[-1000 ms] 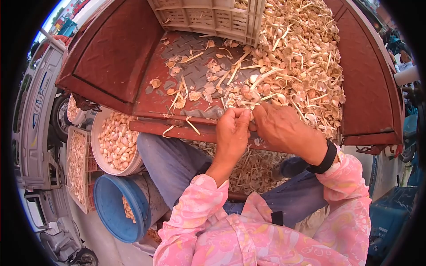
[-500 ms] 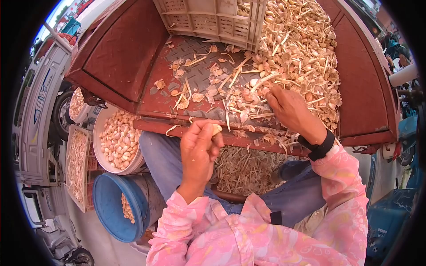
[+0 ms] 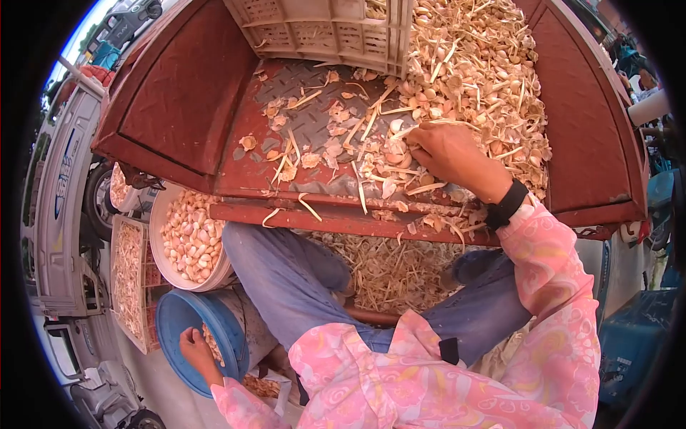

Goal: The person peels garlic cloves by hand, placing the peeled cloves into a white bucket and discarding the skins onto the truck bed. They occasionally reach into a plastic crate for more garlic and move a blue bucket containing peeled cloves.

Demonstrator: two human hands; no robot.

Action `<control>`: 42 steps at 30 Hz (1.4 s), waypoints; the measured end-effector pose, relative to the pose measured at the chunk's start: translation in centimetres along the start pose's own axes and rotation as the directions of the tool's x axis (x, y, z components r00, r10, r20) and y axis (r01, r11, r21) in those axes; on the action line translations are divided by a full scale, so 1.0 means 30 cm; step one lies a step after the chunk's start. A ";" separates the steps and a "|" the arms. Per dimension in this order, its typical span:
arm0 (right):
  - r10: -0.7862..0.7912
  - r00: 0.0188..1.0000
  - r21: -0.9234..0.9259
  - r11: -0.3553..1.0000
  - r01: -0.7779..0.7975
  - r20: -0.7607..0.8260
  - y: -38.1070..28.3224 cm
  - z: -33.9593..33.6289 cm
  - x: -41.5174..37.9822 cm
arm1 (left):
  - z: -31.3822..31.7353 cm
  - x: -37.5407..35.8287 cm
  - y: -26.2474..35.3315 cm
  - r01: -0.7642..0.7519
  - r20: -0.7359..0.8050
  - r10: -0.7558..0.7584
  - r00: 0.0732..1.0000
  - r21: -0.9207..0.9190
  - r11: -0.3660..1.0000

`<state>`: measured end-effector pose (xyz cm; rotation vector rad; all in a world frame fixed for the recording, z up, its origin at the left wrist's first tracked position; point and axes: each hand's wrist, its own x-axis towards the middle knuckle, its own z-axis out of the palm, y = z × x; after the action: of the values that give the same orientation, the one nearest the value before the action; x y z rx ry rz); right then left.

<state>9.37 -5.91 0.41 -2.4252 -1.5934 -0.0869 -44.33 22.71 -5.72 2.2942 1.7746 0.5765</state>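
Observation:
My left hand (image 3: 197, 352) is over the mouth of the blue bucket (image 3: 166, 314), its fingers loosely apart and no clove visible in them. Peeled garlic cloves (image 3: 212, 344) lie inside that bucket. At the near edge of a heap of garlic (image 3: 471, 79), my right hand (image 3: 454, 157) reaches down with curled fingers pressed together. What they grip is hidden, though a pale stalk and a whitish clove (image 3: 396, 126) lie at the fingertips. Loose skins and dry stalks surround this hand on the red metal cart bed (image 3: 246, 161).
A plastic crate (image 3: 321, 39) stands tilted on the cart bed. To the left are a white bucket (image 3: 158, 247) full of cloves and a crate (image 3: 128, 275) of garlic scraps. Stalks and skins (image 3: 393, 268) cover the ground between my knees. Parked vehicles (image 3: 64, 193) stand farther left.
My left hand has gone from in front of the cart, where it pinched a garlic clove, down left to the blue bucket. My right hand has shifted slightly left in the heap.

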 end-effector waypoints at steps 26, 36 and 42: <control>0.109 0.988 0.646 0.748 -0.155 0.112 -0.087 -0.090 -0.078 | 0.291 -0.116 1.358 0.510 0.582 0.677 0.451 -0.790 0.340; 0.049 0.995 0.509 0.861 0.002 -0.086 -0.203 -0.103 -0.108 | 0.311 -0.248 1.306 0.318 0.217 0.730 0.648 -0.948 -0.001; 0.074 0.996 0.521 0.853 -0.038 -0.049 -0.206 -0.121 -0.127 | 0.330 -0.284 1.286 0.050 0.037 0.738 0.674 -0.999 0.004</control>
<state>2.49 -7.81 4.27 -2.0145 -1.3012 0.2429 -7.83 5.06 -1.88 1.4610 0.0477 0.6840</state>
